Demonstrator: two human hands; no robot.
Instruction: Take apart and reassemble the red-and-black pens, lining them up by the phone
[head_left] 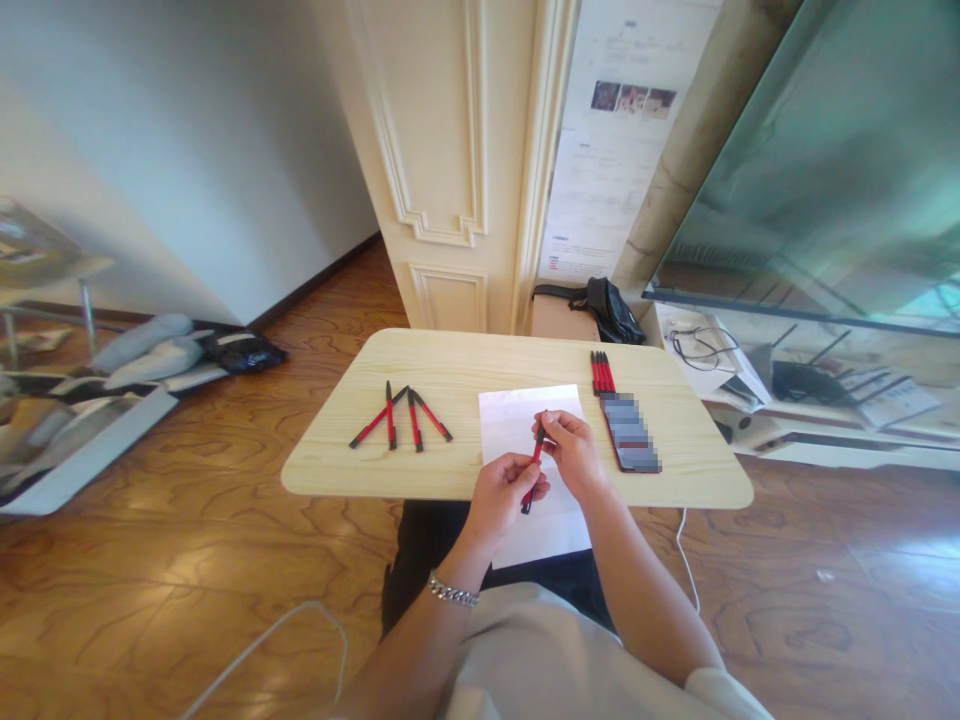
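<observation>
Between both hands is a red and black pen (537, 452), tilted, over a white sheet of paper (510, 410) that overhangs the table's front edge. My left hand (507, 488) is closed round the pen's lower part, a silver chain bracelet on its wrist. Fingers of my right hand (571, 448) pinch its dark upper end. Several similar red and black pens (391, 420) lie loosely to the left of the paper. On the right, a row of pens (602, 374) lies side by side, just beyond a phone (628, 432) with a blurred-out screen.
The light wooden table (330, 455) has rounded corners. Behind it stand a cream panelled door (442, 150) and a box with a black bag (611, 310) on it. Cables and papers cover a low white cabinet (810, 430) at right. A white cable (277, 630) runs along the floor.
</observation>
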